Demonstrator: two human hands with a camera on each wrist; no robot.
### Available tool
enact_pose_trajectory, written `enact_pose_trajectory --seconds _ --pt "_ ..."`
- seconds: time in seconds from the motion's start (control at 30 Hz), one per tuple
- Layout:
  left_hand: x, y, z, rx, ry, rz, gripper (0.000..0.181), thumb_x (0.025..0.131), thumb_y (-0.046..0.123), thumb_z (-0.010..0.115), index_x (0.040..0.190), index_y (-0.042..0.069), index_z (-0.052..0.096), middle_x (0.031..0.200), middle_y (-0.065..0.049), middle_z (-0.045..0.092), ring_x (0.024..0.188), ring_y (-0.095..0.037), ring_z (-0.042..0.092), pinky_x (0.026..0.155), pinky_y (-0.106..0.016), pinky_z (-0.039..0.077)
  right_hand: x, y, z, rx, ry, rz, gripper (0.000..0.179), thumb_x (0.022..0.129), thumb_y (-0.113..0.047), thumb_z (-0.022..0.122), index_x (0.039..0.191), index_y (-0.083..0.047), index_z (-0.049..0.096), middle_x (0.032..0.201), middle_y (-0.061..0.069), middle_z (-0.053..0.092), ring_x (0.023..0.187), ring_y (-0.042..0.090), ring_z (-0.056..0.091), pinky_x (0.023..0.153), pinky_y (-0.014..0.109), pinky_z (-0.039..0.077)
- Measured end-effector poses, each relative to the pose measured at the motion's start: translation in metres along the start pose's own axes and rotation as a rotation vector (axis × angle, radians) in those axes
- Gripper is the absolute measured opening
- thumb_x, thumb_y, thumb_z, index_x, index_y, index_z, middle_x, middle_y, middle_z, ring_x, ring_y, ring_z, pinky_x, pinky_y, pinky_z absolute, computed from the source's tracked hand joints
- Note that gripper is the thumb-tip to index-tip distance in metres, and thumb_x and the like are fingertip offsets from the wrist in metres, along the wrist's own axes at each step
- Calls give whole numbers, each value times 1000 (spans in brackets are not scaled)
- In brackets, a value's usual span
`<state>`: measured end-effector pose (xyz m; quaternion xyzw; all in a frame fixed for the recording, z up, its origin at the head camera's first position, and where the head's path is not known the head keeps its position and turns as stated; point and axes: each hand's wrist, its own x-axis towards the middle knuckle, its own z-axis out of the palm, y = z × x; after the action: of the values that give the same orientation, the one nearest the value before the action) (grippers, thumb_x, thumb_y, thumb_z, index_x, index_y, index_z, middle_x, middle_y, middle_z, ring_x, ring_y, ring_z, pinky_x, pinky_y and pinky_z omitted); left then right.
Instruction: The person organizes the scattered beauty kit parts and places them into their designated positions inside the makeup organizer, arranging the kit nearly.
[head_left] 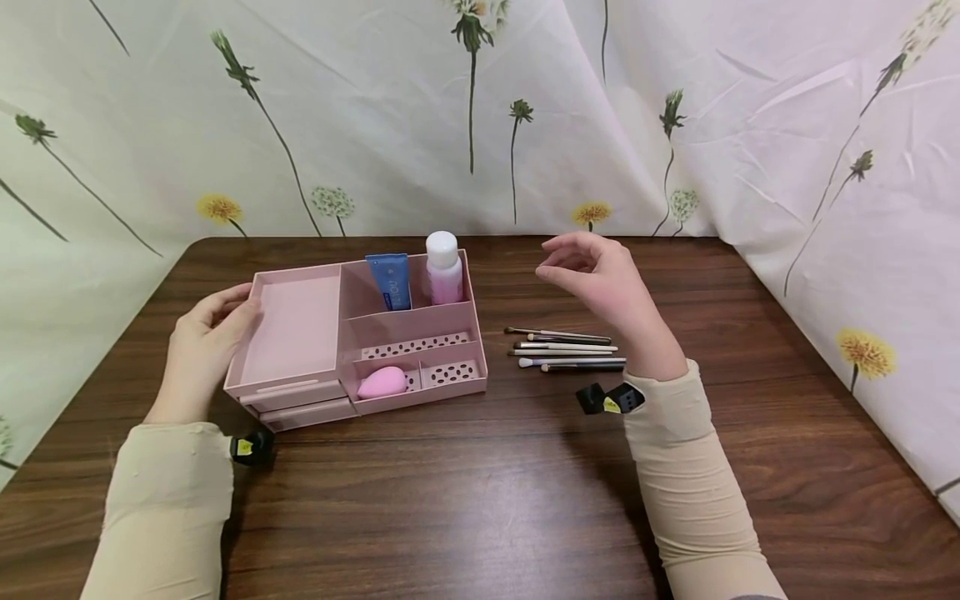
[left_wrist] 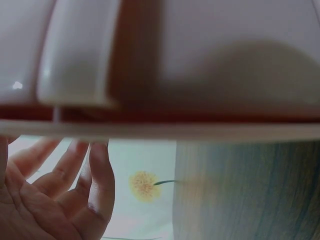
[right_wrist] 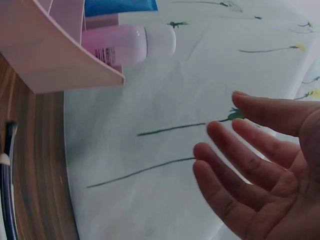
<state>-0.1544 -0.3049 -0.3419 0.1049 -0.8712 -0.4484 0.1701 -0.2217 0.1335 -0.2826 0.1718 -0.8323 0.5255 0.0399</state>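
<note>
Dandelion-print cloth [head_left: 375, 167] backs a dark wooden table [head_left: 480, 500]. Steadying the pink organizer [head_left: 295, 325], left of centre, probably calls for light, even pressure; the left hand [head_left: 204, 342] rests, fingers relaxed, against its left edge. The right hand [head_left: 603, 279] hangs empty, thumb and fingers parted, right of centre.

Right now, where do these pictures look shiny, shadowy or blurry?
Head view: pale glare on the wooden table, with a soft shadow beside the right sleeve; left wrist view: the pink drawer organizer looms large and blurred, a rounded dark patch, probably shadow, across it; right wrist view: dimmer than the head view, the white-capped bottle's small print unreadable.
</note>
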Motion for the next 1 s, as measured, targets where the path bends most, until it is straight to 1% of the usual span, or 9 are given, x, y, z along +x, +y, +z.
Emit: enact_pose_trajectory --seconds 0.17,0.27,0.37,0.47,0.53,0.67,0.87,1.0 --pt "0 0 0 -7 -4 0 58 98 40 56 141 1 53 81 38 50 79 11 49 67 -8 38 1 2 -4 -95 -39 50 33 89 -17 73 120 -7 66 106 10 72 89 16 64 79 27 48" --pt "0 0 0 -9 -6 -5 58 98 41 56 141 2 52 82 37 51 80 10 49 67 -8 39 2 5 -7 -175 -40 58 34 90 -21 72 120 -9 66 109 12 71 93 20 65 80 30 48" --pt "0 1 0 -8 -6 -8 59 98 41 56 142 3 52 84 34 50 81 9 49 69 -9 39 4 9 -9 -234 -38 72 33 90 -23 72 120 -10 67 108 11 72 94 21 66 80 31 48" --pt "0 1 0 -3 -5 -12 60 98 42 56 143 4 51 84 33 50 81 9 48 69 -10 38 6 13 -11 -263 -66 90 31 90 -23 72 118 -9 67 107 11 71 92 22 64 80 32 48" --pt "0 1 -1 1 -4 -12 59 98 42 56 142 3 52 83 34 50 80 10 48 69 -10 38 8 16 -13 -282 -100 96 32 91 -23 71 118 -7 67 107 12 71 93 23 64 81 33 47" --pt "0 0 -1 3 -5 -15 59 98 42 56 142 3 52 82 34 50 80 9 49 68 -9 39 10 23 -16 -333 -154 118 33 91 -24 70 119 -6 66 109 13 69 98 25 63 86 36 47" --pt "0 1 -1 12 -10 -22 60 98 43 55 143 4 51 85 32 49 81 8 48 69 -10 38 12 34 -22 -407 -203 156 35 91 -25 70 120 -6 65 113 13 68 105 27 62 92 42 47" --pt "0 1 0 8 -12 -22 60 98 43 55 143 4 51 85 32 49 81 8 48 69 -10 38 14 40 -24 -429 -241 165 33 91 -23 70 119 -4 65 112 14 68 105 27 61 94 43 46"
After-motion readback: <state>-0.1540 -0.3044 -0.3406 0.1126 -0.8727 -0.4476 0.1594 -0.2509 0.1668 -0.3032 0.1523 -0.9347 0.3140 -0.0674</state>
